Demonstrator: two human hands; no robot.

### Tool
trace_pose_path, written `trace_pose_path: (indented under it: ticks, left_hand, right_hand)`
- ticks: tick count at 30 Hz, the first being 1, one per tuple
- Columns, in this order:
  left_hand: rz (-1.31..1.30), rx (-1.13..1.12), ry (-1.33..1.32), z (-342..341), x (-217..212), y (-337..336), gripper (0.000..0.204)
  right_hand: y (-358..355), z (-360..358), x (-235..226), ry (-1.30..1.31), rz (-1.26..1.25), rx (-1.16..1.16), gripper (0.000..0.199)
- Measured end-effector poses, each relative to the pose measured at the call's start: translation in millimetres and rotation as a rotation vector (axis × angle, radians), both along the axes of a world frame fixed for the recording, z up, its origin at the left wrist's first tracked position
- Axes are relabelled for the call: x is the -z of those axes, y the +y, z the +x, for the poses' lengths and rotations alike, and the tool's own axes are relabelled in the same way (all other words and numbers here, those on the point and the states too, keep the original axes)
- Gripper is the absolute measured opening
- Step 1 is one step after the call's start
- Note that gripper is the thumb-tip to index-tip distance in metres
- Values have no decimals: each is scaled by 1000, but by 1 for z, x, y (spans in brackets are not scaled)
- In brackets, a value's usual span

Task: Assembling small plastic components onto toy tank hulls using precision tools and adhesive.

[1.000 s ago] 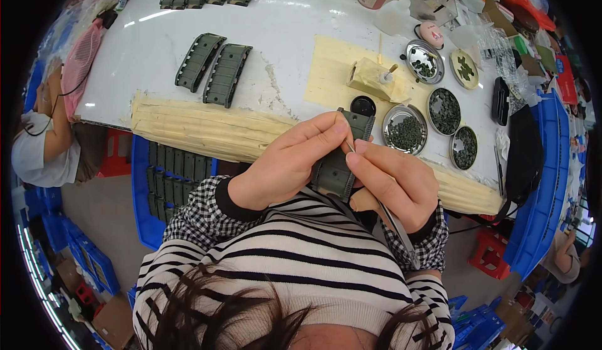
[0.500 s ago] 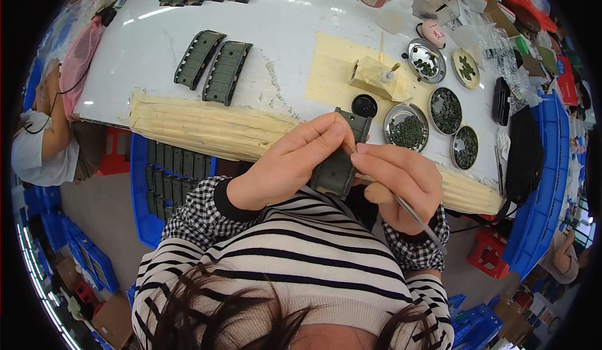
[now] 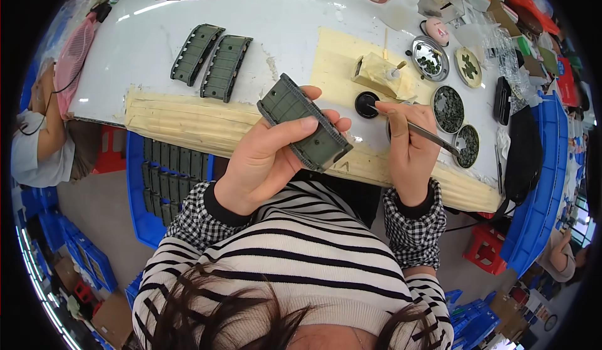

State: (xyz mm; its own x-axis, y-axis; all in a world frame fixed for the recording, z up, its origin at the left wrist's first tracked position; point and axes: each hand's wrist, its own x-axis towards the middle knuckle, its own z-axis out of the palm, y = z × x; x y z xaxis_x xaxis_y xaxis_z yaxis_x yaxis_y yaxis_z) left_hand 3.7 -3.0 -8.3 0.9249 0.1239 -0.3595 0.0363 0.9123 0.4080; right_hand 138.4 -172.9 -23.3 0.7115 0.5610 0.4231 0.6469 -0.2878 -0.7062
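My left hand (image 3: 260, 156) grips a curved dark green panel (image 3: 304, 124) with toothed edges, thumb across its face and fingers behind it. The panel is tilted above the table's front edge. In my right hand (image 3: 411, 152) is a pair of slim metal tweezers (image 3: 426, 134). Their tip reaches the small round black dish (image 3: 367, 104); whether it touches the contents I cannot tell. Just behind the right hand, a metal dish is mostly hidden. Beside it stand two round tins of small dark green bits, the larger tin (image 3: 448, 109) and the smaller tin (image 3: 467, 146).
Two similar panels (image 3: 226, 68) lie at left on the white table (image 3: 282, 24), with several more at the back. A tape-covered block (image 3: 382, 74) stands behind the black dish. A blue crate (image 3: 145, 224) of panels sits below at left. Another person (image 3: 47, 149) is at far left.
The hands have moved apart. My left hand has brought the panel up and left, turning its face into view. My right hand has moved the tweezers forward to the black dish.
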Motion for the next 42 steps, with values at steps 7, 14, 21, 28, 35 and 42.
trace_pose_path:
  ticks: [7,14,21,28,35,42]
  left_hand:
    - [115,-69,41,0,-3,0,37]
    - [0,-94,39,2,-1,1,35]
    - [-92,-81,45,7,-1,-3,32]
    - [-65,-65,37,6,-3,-5,33]
    - [-37,-71,41,7,-4,-7,33]
    - [-27,-72,43,6,-3,-7,33]
  right_hand:
    - [1,0,0,-19,-33,2,11]
    - [-2,-4,-9,-33,82,-8,14]
    - [-7,-22,-35,25,255,-286,22]
    - [-2,-30,-33,216,253,-314,22]
    - [-1,-28,-35,147,205,-304,20]
    - [0,-28,-36,149,183,-301,19]
